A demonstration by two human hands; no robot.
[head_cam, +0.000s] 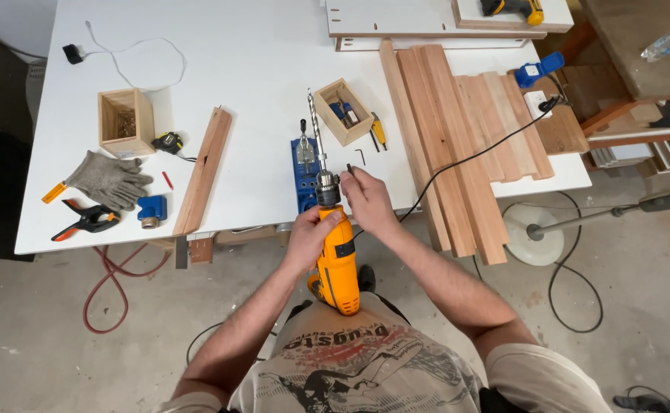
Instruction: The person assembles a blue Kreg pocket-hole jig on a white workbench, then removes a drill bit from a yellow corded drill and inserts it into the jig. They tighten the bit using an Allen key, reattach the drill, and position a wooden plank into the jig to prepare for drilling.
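Note:
My left hand (pixel 312 235) grips the body of an orange corded drill (pixel 337 264), held upright against my waist with its long stepped bit (pixel 316 130) pointing away over the white table (pixel 251 69). My right hand (pixel 368 200) sits at the drill's chuck (pixel 327 186) and pinches a small dark chuck key (pixel 350 170) between its fingertips. A blue pocket-hole jig (pixel 305 172) lies on the table just beyond the chuck. The drill's black cord (pixel 465 157) runs right to a wall-type socket (pixel 538 102).
Several wooden boards (pixel 449 145) lie at the right. A small wooden box (pixel 342 111) with bits, an Allen key (pixel 361 157), a loose plank (pixel 203 170), a second box (pixel 126 121), grey gloves (pixel 108 180), a clamp (pixel 86 222) and a tape measure (pixel 168 142) lie around.

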